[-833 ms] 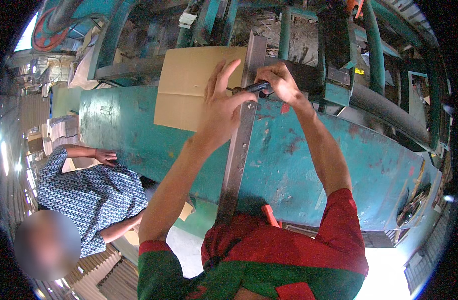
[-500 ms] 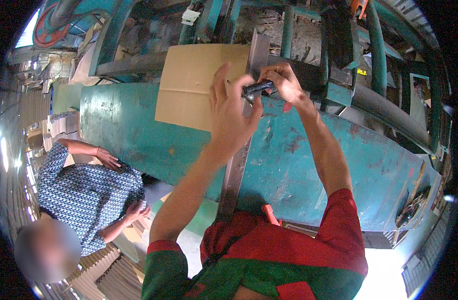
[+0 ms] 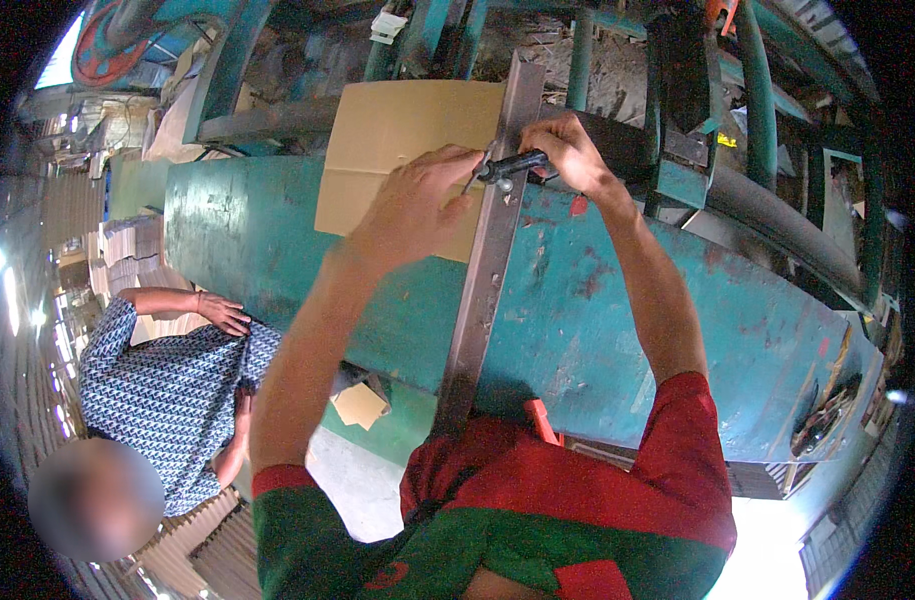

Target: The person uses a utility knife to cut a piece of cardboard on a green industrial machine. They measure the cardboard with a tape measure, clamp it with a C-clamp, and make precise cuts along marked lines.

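A black metal tool (image 3: pixel 515 165), shaped like a small clamp with a thin bar at its left end, lies across the rusty metal angle bar (image 3: pixel 485 270). My right hand (image 3: pixel 567 155) is closed on the tool's right end. Just left of the tool, my left hand (image 3: pixel 407 205) has its fingers and thumb apart, near the thin bar; whether the fingertips touch it I cannot tell. Beneath and beyond this hand, a brown cardboard sheet (image 3: pixel 367 130) lies against the angle bar's left side.
The angle bar crosses a worn teal metal table (image 3: pixel 617 330). Teal frame posts and a dark roller (image 3: pixel 777 225) stand along the far side. At the left a person in a patterned shirt (image 3: pixel 177 390) stands near the table. A red handle (image 3: pixel 539 420) juts up close to my body.
My left hand has drawn back left from the tool, uncovering its left end and thin bar. My right hand stays on the tool. The other person's lower hand has moved.
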`<state>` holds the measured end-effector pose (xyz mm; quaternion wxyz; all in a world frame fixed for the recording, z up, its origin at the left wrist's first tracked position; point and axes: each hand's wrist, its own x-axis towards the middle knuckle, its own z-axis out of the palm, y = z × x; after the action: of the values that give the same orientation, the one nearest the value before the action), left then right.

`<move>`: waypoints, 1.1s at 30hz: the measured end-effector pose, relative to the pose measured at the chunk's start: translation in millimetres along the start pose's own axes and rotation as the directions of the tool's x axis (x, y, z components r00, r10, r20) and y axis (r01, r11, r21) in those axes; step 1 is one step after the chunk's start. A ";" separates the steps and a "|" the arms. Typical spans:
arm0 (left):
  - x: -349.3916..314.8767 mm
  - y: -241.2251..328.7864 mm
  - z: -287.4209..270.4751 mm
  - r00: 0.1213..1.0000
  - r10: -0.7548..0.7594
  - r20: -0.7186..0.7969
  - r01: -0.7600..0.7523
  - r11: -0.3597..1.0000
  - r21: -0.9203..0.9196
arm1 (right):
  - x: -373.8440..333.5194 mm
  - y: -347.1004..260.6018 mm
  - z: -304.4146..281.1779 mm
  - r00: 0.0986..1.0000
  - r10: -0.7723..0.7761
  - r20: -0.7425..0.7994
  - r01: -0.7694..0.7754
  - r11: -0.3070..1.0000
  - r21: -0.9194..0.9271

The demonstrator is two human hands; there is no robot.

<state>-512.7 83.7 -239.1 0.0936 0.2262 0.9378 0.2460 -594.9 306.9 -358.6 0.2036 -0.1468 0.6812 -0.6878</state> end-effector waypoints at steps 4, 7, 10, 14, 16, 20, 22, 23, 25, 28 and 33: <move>19.1 -21.7 -14.5 0.985 0.067 0.162 -0.106 0.965 0.241 | 19.9 19.6 -4.6 1.000 -0.011 0.029 0.012 0.998 -0.062; 27.8 -36.8 -7.4 0.977 0.129 0.169 -0.174 0.943 0.285 | 27.1 33.1 -4.0 0.999 0.032 0.018 -0.030 0.997 -0.073; 23.6 -42.4 7.5 0.985 0.126 0.118 -0.163 0.908 0.387 | 22.9 30.6 -1.4 1.000 -0.018 -0.011 0.016 0.987 -0.158; 1.8 -31.2 22.6 0.987 -0.136 0.088 0.079 0.876 0.475 | -2.6 -1.0 10.0 0.918 -0.395 -0.040 0.309 0.775 -0.552; -10.7 -23.1 24.5 0.966 -0.254 0.051 0.205 0.872 0.444 | -14.2 -19.8 21.3 0.795 -0.594 0.122 0.483 0.499 -0.719; -32.5 -11.3 18.3 0.944 -0.329 -0.028 0.311 0.859 0.406 | -25.8 -48.5 45.9 0.730 -0.544 0.414 0.595 0.207 -0.777; -39.9 -9.5 16.1 0.944 -0.323 -0.064 0.320 0.857 0.403 | -26.8 -59.1 54.9 0.687 -0.568 0.453 0.584 0.060 -0.810; -48.8 -8.1 17.8 0.939 -0.338 -0.059 0.332 0.854 0.400 | -31.1 -63.3 60.0 0.692 -0.557 0.459 0.570 0.030 -0.821; -88.5 -2.8 20.8 0.945 -0.236 -0.225 0.301 0.898 0.320 | -47.3 -67.9 73.6 0.743 -0.513 0.429 0.512 0.023 -0.859; -152.0 2.0 35.6 0.897 -0.227 -0.380 0.303 0.941 0.151 | -60.2 -73.0 82.8 0.791 -0.476 0.385 0.434 -0.007 -0.901; -302.7 26.1 63.0 0.821 -0.408 -0.400 0.410 0.908 -0.083 | -68.0 -82.1 93.4 0.747 -0.547 0.378 0.388 -0.103 -0.916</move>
<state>-218.3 -12.0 -260.7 -0.0545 -0.0362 0.9637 0.2588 -497.3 256.7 -269.0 -0.2430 -0.4279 0.8656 -0.0929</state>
